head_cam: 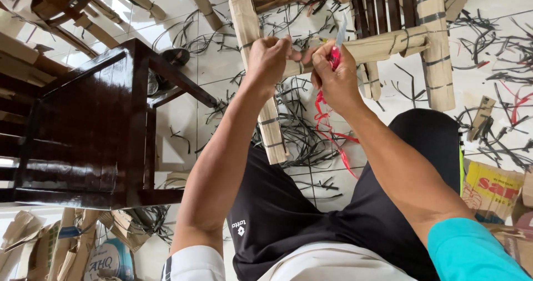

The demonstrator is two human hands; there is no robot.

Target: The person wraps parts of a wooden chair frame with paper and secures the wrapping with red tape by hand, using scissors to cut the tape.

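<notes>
A wooden chair frame wrapped in brown cardboard and bound with black straps (438,64) stands in front of me. My left hand (269,59) grips the wrapped crossbar (377,45) near the left leg (247,20). My right hand (336,76) is closed around a red-handled cutter (335,56), its blade pointing up at the crossbar. A red plastic ribbon (322,117) hangs down from that hand.
A glossy dark brown wooden chair (89,125) stands at the left. Cut black strap pieces (302,131) litter the white tiled floor. Cardboard scraps lie at the lower left (33,242) and a yellow-red box at the right (491,189). More wrapped furniture sits upper left.
</notes>
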